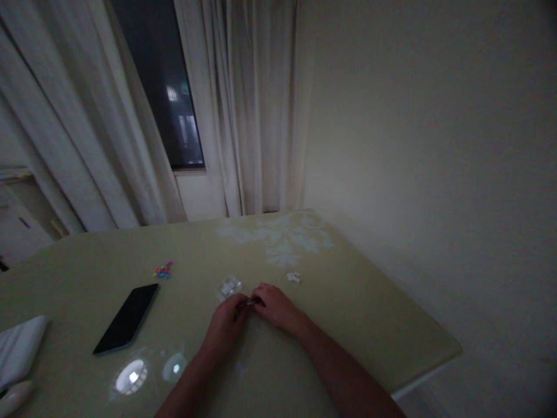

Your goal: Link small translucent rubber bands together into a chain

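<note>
My left hand (225, 325) and my right hand (277, 307) meet over the middle of the table, fingers bent in a pinch. Between their fingertips runs a small, thin, dark item (249, 302) with a lighter spot; its kind is too small to make out. Both hands grip it, one at each end. Just beyond my left hand lies a clear plastic box or packet (228, 286) with pale contents. A little past my right hand sits a small cluster of white pieces (293, 277).
Small brightly coloured pieces (163, 270) lie in a heap on the left, behind a dark-screened phone or tablet (127, 319). A white object (21, 350) is at the left edge. The pale green tabletop (365, 313) reaches toward the curtains (261, 116) and wall (426, 145).
</note>
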Demonstrator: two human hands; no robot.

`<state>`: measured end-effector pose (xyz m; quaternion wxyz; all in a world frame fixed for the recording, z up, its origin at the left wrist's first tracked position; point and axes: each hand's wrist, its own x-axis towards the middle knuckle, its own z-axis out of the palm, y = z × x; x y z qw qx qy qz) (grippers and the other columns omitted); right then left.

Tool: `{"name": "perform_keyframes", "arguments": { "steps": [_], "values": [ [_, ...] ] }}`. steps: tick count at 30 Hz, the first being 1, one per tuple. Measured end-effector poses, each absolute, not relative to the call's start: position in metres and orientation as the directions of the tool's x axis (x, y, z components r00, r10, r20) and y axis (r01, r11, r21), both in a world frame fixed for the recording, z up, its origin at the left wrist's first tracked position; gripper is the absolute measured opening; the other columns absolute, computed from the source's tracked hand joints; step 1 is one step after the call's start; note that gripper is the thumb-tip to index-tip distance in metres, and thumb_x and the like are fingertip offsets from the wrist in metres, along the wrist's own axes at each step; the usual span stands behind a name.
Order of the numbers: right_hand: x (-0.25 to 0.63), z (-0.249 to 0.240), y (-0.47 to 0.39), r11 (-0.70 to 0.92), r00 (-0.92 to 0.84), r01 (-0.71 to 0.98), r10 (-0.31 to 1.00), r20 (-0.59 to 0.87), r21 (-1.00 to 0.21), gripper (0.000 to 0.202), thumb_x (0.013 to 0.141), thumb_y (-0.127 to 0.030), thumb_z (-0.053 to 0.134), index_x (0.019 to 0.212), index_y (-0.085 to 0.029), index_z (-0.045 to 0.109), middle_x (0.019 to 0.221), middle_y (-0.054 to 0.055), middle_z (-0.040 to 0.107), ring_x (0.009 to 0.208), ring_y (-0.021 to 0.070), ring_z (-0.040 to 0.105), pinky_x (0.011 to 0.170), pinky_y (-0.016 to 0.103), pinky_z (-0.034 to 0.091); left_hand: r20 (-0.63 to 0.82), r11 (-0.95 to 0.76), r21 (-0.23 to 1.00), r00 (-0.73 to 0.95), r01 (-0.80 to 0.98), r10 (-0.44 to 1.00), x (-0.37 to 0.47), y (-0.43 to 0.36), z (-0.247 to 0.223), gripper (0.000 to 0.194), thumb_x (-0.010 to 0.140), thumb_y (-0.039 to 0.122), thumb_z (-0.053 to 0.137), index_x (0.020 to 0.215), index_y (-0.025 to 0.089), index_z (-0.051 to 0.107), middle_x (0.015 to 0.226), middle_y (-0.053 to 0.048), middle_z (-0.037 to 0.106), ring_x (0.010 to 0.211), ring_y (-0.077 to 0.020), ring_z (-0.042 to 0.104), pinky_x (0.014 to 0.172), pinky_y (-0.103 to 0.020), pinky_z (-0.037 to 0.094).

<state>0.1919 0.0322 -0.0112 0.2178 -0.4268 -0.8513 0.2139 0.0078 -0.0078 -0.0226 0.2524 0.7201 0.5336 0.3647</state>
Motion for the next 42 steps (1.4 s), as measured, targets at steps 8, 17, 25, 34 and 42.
{"name": "perform_keyframes", "arguments": {
  "steps": [8, 17, 25, 34, 42],
  "values": [
    [0.192, -0.010, 0.035, 0.512, -0.498, 0.590, 0.839, 0.218, -0.624, 0.010, 0.090, -0.012, 0.071, 0.095, -0.017, 0.078, 0.094, 0.006, 0.074, 0.090, 0.0181, 0.066, 0.083, 0.025, 0.046, 0.262, -0.298, 0.760, 0.147, 0.577, 0.954, 0.005, -0.007, -0.024, 0.028, 0.093, 0.033, 0.051, 0.103, 0.022, 0.074, 0.098, -0.008, 0.081, 0.087, -0.0255, 0.075, 0.080, -0.034, 0.057],
    [0.201, -0.005, 0.041, 0.455, -0.428, 0.612, 0.878, 0.213, -0.647, 0.014, 0.094, -0.014, 0.068, 0.103, -0.016, 0.079, 0.102, 0.009, 0.076, 0.096, 0.0188, 0.067, 0.090, 0.028, 0.047, 0.275, -0.270, 0.755, 0.086, 0.597, 0.958, -0.003, -0.003, -0.030, 0.030, 0.094, 0.032, 0.051, 0.109, 0.020, 0.075, 0.103, -0.009, 0.081, 0.087, -0.0256, 0.077, 0.079, -0.034, 0.059],
    [0.205, -0.003, 0.035, 0.495, -0.570, 0.524, 0.808, 0.145, -0.693, 0.021, 0.078, -0.021, 0.087, 0.098, -0.019, 0.080, 0.095, 0.002, 0.067, 0.078, 0.0134, 0.061, 0.072, 0.022, 0.046, 0.276, -0.414, 0.693, 0.313, 0.590, 0.909, -0.006, -0.009, -0.014, 0.020, 0.091, 0.038, 0.066, 0.093, 0.022, 0.079, 0.098, -0.009, 0.075, 0.096, -0.0272, 0.071, 0.086, -0.035, 0.054],
    [0.201, -0.001, 0.034, 0.528, -0.567, 0.521, 0.802, 0.190, -0.671, 0.007, 0.085, -0.015, 0.078, 0.091, -0.017, 0.078, 0.090, 0.003, 0.065, 0.079, 0.0140, 0.061, 0.073, 0.023, 0.045, 0.319, -0.406, 0.679, 0.252, 0.612, 0.914, -0.006, -0.004, -0.019, 0.025, 0.094, 0.035, 0.058, 0.089, 0.022, 0.080, 0.095, -0.010, 0.076, 0.094, -0.0280, 0.070, 0.086, -0.037, 0.052],
    [0.201, 0.000, 0.036, 0.490, -0.482, 0.463, 0.838, 0.254, -0.738, 0.007, 0.081, -0.011, 0.075, 0.085, -0.016, 0.073, 0.085, 0.000, 0.063, 0.073, 0.0115, 0.057, 0.070, 0.021, 0.043, 0.315, -0.348, 0.778, 0.155, 0.523, 0.937, -0.008, -0.002, -0.016, 0.029, 0.092, 0.040, 0.058, 0.091, 0.021, 0.080, 0.096, -0.009, 0.078, 0.087, -0.0255, 0.072, 0.075, -0.032, 0.055]
  ]
}}
